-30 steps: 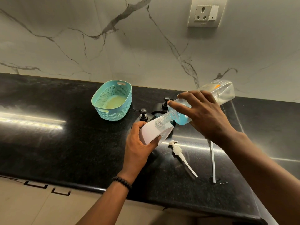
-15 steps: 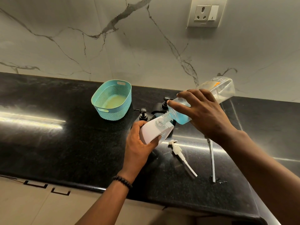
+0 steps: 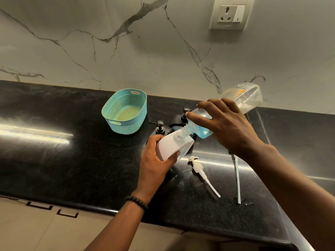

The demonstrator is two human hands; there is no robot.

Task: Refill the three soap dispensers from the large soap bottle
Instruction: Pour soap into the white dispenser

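Observation:
My right hand [image 3: 227,124] grips the large clear soap bottle [image 3: 248,97], tipped neck-down with blue soap pooled at its neck. The bottle's mouth meets the open neck of a white dispenser [image 3: 172,145], which my left hand [image 3: 154,160] holds tilted above the black counter [image 3: 72,160]. Two dispensers with black pumps stand just behind: one [image 3: 160,128] left of the white one, the other [image 3: 184,115] partly hidden by the bottle. A white pump head with its tube [image 3: 201,172] lies on the counter to the right.
A teal perforated basket [image 3: 126,111] stands at the back left of the dispensers. A long white dip tube [image 3: 237,180] lies on the counter to the right with a small wet spot at its near end. A wall socket [image 3: 229,13] sits above.
The large bottle's base has risen a little, so the bottle tilts more steeply. Both hands stay where they were.

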